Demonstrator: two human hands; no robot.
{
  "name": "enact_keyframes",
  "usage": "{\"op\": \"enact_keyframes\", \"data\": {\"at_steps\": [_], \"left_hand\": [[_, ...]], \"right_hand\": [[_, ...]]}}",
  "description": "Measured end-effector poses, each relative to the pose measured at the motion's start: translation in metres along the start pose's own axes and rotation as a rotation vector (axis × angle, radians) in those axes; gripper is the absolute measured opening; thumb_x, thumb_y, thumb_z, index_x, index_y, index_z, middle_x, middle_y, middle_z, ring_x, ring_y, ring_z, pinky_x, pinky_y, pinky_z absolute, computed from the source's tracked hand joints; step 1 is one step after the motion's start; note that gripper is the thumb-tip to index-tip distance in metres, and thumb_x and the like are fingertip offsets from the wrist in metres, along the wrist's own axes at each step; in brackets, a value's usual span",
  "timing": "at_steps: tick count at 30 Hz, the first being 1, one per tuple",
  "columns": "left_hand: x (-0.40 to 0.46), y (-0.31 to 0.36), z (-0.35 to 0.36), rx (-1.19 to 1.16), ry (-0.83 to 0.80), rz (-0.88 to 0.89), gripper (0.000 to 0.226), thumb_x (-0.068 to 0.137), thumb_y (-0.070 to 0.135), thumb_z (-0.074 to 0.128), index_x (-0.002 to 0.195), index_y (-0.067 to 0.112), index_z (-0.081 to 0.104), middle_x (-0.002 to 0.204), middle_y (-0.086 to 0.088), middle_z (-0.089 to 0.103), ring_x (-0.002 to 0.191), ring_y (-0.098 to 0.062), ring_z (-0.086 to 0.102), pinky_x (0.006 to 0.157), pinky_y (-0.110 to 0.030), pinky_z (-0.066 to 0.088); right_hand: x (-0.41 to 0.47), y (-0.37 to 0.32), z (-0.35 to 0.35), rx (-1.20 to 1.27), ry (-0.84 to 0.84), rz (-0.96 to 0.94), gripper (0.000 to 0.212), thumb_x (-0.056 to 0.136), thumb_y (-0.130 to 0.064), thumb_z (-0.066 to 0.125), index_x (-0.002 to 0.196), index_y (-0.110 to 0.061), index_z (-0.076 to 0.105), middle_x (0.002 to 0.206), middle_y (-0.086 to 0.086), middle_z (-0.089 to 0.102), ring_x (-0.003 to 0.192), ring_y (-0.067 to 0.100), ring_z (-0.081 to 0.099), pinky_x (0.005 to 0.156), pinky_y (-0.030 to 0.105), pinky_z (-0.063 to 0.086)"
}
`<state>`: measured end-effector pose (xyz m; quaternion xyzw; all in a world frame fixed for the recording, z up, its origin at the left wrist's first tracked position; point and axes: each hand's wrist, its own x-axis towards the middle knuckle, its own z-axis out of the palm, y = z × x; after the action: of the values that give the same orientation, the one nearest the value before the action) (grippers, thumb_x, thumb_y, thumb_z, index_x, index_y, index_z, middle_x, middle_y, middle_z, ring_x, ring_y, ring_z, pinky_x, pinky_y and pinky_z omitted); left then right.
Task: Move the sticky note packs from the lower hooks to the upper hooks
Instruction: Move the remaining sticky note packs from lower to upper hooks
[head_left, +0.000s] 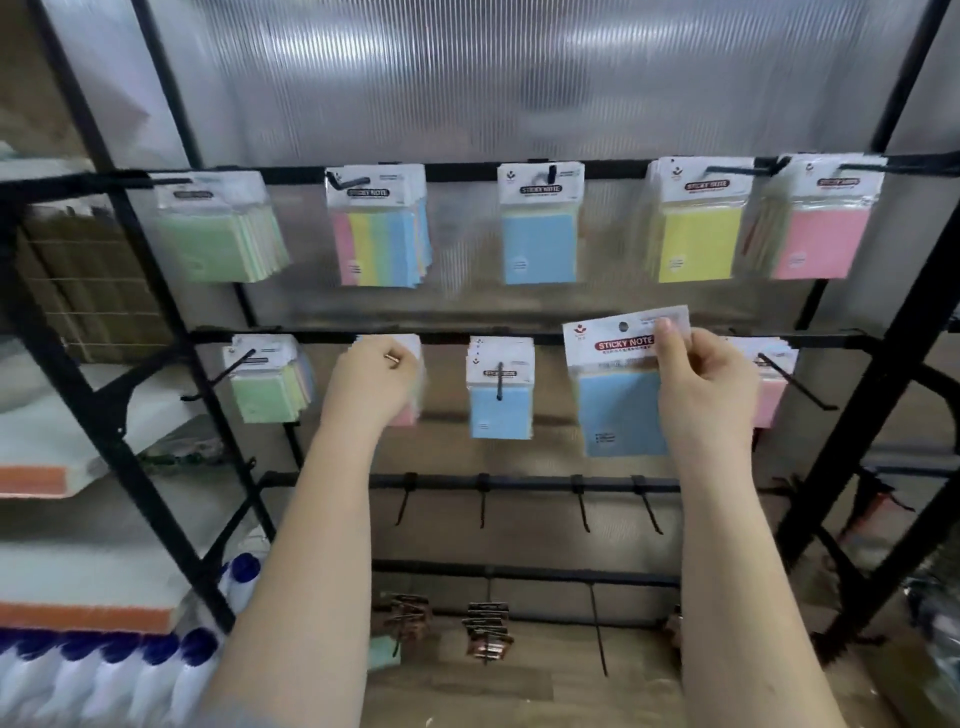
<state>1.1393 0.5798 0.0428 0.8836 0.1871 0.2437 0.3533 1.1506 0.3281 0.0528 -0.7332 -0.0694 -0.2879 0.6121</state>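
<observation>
We see the right hand (704, 384) pinching a blue sticky note pack (618, 384) by its white header card, thumb on the front beside the printed label and fingers curled behind. The pack hangs free of any hook, tilted slightly, in front of the lower rail (519, 338) and below the upper rail (467, 170).

The left hand (371, 384) reaches to a lower-row pack (410, 415) of which only a pink corner and white top edge show; its fingers curl round that pack, though the grip itself is hidden from us.

Along the upper rail hang green (218, 234), multicoloured (382, 234), blue (540, 228), yellow (698, 223) and pink (823, 223) packs. The lower row still carries green (267, 379), blue (501, 389) and pink (769, 384) packs. Behind the black rack (93, 364) stands a ribbed translucent panel (467, 78). Bare hooks (582, 504) line a rail further down.

The frame is motion-blurred; small dark items (485, 631) near the floor stay unreadable to us.
</observation>
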Motion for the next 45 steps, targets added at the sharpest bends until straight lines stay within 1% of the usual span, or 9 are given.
{"op": "enact_keyframes", "data": {"at_steps": [3, 7, 12, 19, 23, 31, 35, 42, 45], "left_hand": [[0.002, -0.024, -0.015, 0.079, -0.020, 0.030, 0.019, 0.092, 0.019, 0.049, 0.083, 0.014, 0.065, 0.083, -0.002, 0.063, 0.083, -0.024, 0.058, 0.069, -0.033, 0.044], [0.007, -0.045, -0.024, 0.129, -0.032, 0.040, 0.017, 0.092, 0.018, 0.047, 0.089, 0.017, 0.064, 0.091, -0.001, 0.064, 0.085, -0.024, 0.058, 0.071, -0.033, 0.046], [0.014, -0.051, -0.025, 0.192, -0.040, 0.036, 0.020, 0.095, 0.017, 0.042, 0.094, 0.018, 0.062, 0.092, -0.001, 0.062, 0.084, -0.024, 0.057, 0.070, -0.034, 0.047], [0.036, -0.049, -0.009, 0.198, -0.060, 0.023, 0.021, 0.095, 0.017, 0.042, 0.093, 0.017, 0.062, 0.096, -0.004, 0.064, 0.082, -0.026, 0.058, 0.065, -0.031, 0.044], [0.049, -0.042, 0.000, 0.173, -0.070, 0.018, 0.018, 0.095, 0.017, 0.043, 0.089, 0.020, 0.060, 0.099, -0.002, 0.062, 0.082, -0.026, 0.060, 0.068, -0.035, 0.049], [0.070, -0.034, 0.010, 0.186, -0.041, 0.023, 0.018, 0.095, 0.019, 0.044, 0.090, 0.021, 0.061, 0.097, -0.001, 0.063, 0.085, -0.024, 0.058, 0.070, -0.035, 0.050], [0.074, -0.033, 0.016, 0.175, -0.046, 0.027, 0.017, 0.096, 0.020, 0.044, 0.095, 0.019, 0.061, 0.100, -0.003, 0.063, 0.086, -0.024, 0.058, 0.068, -0.034, 0.049], [0.076, -0.031, 0.018, 0.144, -0.059, 0.012, 0.017, 0.095, 0.019, 0.045, 0.092, 0.020, 0.062, 0.100, -0.003, 0.062, 0.087, -0.027, 0.058, 0.074, -0.038, 0.053], [0.079, -0.033, 0.017, 0.147, -0.055, 0.013, 0.016, 0.095, 0.020, 0.045, 0.090, 0.021, 0.060, 0.099, -0.002, 0.062, 0.087, -0.025, 0.058, 0.074, -0.038, 0.053]], "right_hand": [[-0.021, -0.014, 0.017, -0.002, -0.008, 0.004, 0.050, 0.095, -0.024, 0.054, 0.050, -0.023, 0.033, 0.041, -0.012, 0.033, 0.045, 0.003, 0.027, 0.045, 0.017, 0.023], [-0.033, -0.022, 0.034, 0.022, -0.018, 0.043, 0.035, 0.093, -0.030, 0.058, 0.060, -0.020, 0.058, 0.052, -0.011, 0.046, 0.053, 0.001, 0.033, 0.048, 0.015, 0.025], [-0.026, -0.036, 0.047, 0.096, 0.004, 0.084, 0.030, 0.091, -0.033, 0.061, 0.073, -0.010, 0.069, 0.061, -0.005, 0.055, 0.056, 0.003, 0.037, 0.046, 0.011, 0.025], [0.017, -0.061, 0.070, 0.309, 0.159, 0.097, 0.040, 0.087, -0.030, 0.068, 0.055, -0.019, 0.047, 0.043, -0.015, 0.032, 0.048, 0.002, 0.027, 0.047, 0.013, 0.023], [0.044, -0.066, 0.084, 0.375, 0.155, 0.077, 0.030, 0.087, -0.033, 0.068, 0.067, -0.014, 0.057, 0.054, -0.009, 0.046, 0.052, 0.002, 0.033, 0.050, 0.012, 0.028], [0.065, -0.072, 0.091, 0.365, 0.170, 0.034, 0.058, 0.087, -0.025, 0.067, 0.045, -0.024, 0.026, 0.033, -0.013, 0.023, 0.039, 0.007, 0.021, 0.041, 0.012, 0.019], [0.071, -0.073, 0.091, 0.362, 0.161, -0.028, 0.059, 0.085, -0.024, 0.066, 0.044, -0.025, 0.025, 0.038, -0.012, 0.023, 0.045, 0.006, 0.020, 0.046, 0.020, 0.020], [0.076, -0.070, 0.093, 0.338, 0.142, 0.014, 0.063, 0.083, -0.020, 0.066, 0.032, -0.021, 0.029, 0.035, -0.012, 0.025, 0.042, 0.006, 0.022, 0.042, 0.018, 0.021], [0.079, -0.071, 0.095, 0.351, 0.168, 0.017, 0.062, 0.082, -0.017, 0.066, 0.040, -0.023, 0.021, 0.037, -0.011, 0.018, 0.044, 0.007, 0.017, 0.041, 0.017, 0.017]]}}
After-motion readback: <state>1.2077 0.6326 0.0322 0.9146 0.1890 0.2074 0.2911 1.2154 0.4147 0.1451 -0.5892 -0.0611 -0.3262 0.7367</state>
